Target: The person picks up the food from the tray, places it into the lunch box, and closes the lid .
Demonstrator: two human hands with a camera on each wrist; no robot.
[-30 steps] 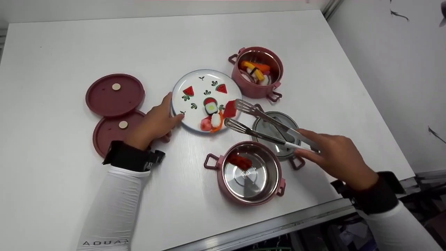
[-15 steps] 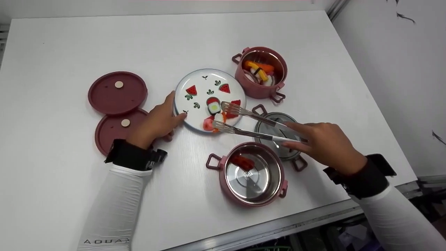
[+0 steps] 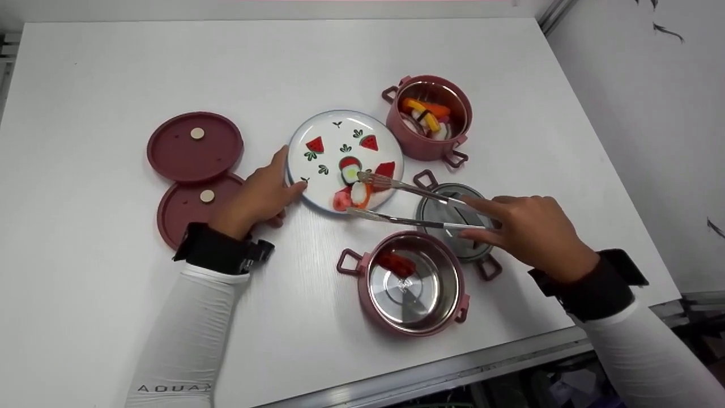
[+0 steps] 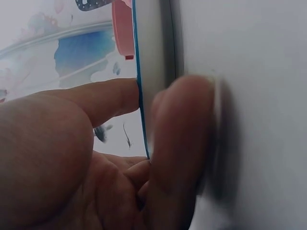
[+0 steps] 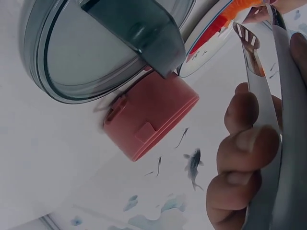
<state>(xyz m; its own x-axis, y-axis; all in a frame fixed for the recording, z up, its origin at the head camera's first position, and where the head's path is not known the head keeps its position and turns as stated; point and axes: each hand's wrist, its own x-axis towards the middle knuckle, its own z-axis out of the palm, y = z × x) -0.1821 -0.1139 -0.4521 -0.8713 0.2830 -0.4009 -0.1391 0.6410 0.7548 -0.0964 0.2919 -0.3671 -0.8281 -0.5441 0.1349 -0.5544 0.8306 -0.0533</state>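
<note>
Head view: one pair of tongs (image 3: pixel 413 222), arms spread, held in the right hand (image 3: pixel 538 232), whose fingers curl round the handles in the right wrist view. One tip at the sushi roll (image 3: pixel 350 174); the other near the pink piece (image 3: pixel 342 200), by the plate's front rim; no food appears clamped between them. One plate (image 3: pixel 306 170), fruit-patterned, its left rim pinched by the left hand (image 3: pixel 257 195), with the rim between thumb and fingers in the left wrist view. On the plate, front part: the sushi roll, the pink piece, one white-and-orange piece (image 3: pixel 359 194) and one red piece (image 3: pixel 385 170), grouped together. One far pot (image 3: pixel 416 148), just beside the plate, containing a yellow piece (image 3: pixel 423 115), an orange piece (image 3: pixel 436 109) and paler ones below, count unclear. One near pot (image 3: pixel 365 297), containing a single dark red piece (image 3: pixel 397 264). One grey lid (image 3: pixel 437 211) under the tongs; two maroon lids (image 3: pixel 195 156), overlapping, beyond the left hand. Condition, by judgement: work with the tongs seems part-way; the far pot looks well stocked, the near pot barely begun. Outstanding: four pieces on the plate, none lifted, and both pots uncovered.
</note>
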